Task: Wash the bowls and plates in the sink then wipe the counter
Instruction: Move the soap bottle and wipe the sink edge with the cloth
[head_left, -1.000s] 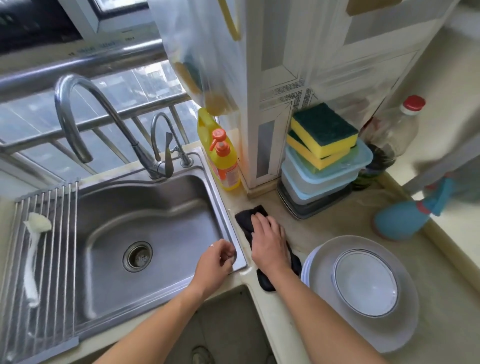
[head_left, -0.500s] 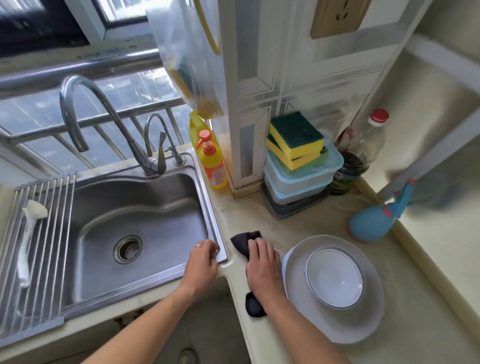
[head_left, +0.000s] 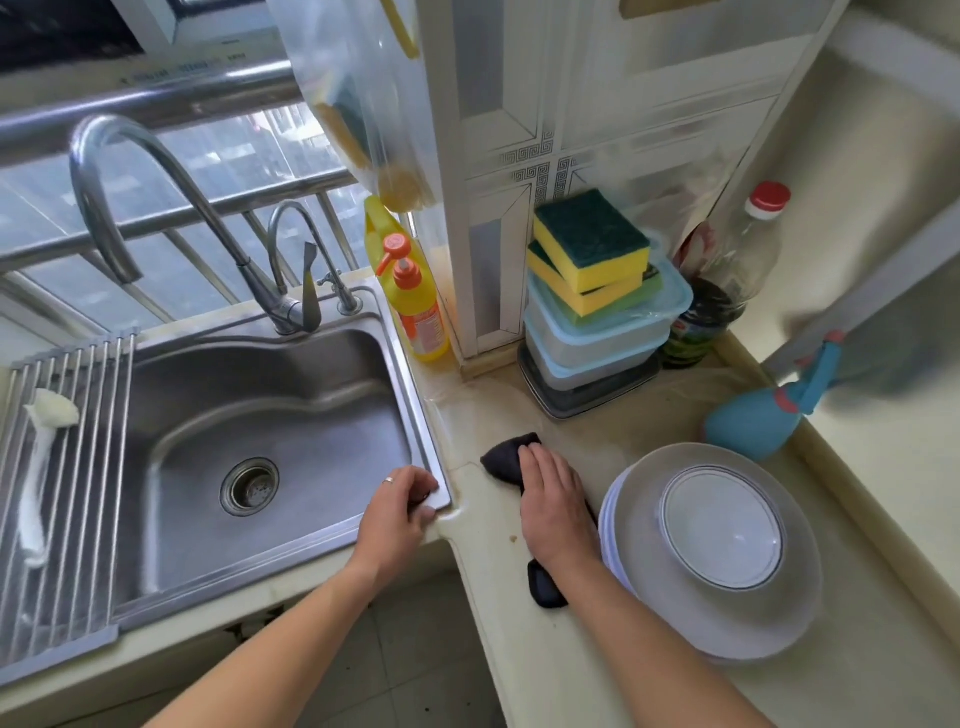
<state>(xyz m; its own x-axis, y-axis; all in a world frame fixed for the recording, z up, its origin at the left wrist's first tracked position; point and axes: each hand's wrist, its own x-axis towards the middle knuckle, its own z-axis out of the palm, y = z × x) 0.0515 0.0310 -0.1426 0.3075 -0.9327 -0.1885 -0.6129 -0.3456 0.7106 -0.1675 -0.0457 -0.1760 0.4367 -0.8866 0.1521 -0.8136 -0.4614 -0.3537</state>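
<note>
Right hand (head_left: 550, 499) flat, fingers straight, pressing dark soft cloth (head_left: 506, 460) onto glossy cream table (head_left: 519, 649). Left hand (head_left: 397, 512) curled over steel sink (head_left: 260, 415) corner, grip apparently closed. Round white bowl (head_left: 722, 527) atop stacked plates (head_left: 779, 623), just beside cloth.

Right hand (head_left: 553, 506) presses a dark cloth (head_left: 506, 457) on the counter (head_left: 519, 649); left hand (head_left: 397, 512) grips the sink (head_left: 260, 395) corner.

The right hand (head_left: 553, 499) hides the middle of the dark cloth (head_left: 506, 457).
</note>
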